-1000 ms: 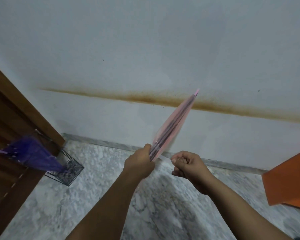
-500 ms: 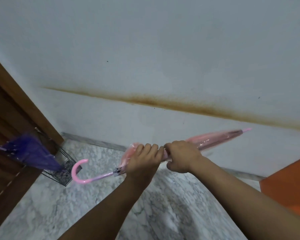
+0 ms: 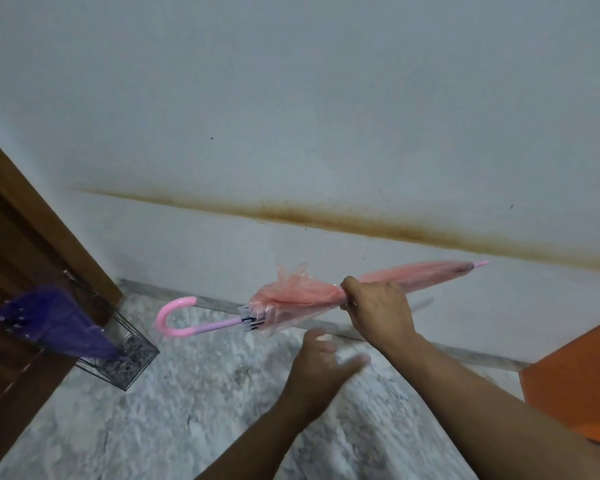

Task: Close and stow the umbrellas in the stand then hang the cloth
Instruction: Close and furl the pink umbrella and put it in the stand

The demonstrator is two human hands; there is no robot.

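Note:
A closed pink see-through umbrella [image 3: 302,299] lies almost level in the air, its curved pink handle at the left and its tip at the right near the wall. My right hand [image 3: 378,306] grips it around the middle of the folded canopy. Below it, my left hand [image 3: 321,365] is off the umbrella with fingers spread and blurred. A closed purple umbrella [image 3: 54,323] leans tip-down in the wire stand [image 3: 125,358] on the floor at the left.
A brown wooden door [image 3: 21,258] stands behind the stand at the left. An orange surface [image 3: 575,382] juts in at the right edge. A white wall with a brown stain line is ahead, above a grey marble floor [image 3: 174,410].
The umbrella swung from steeply tilted to nearly level. Both hands held it half a second ago; now my left hand has let go and dropped below it, and loose canopy folds puff up.

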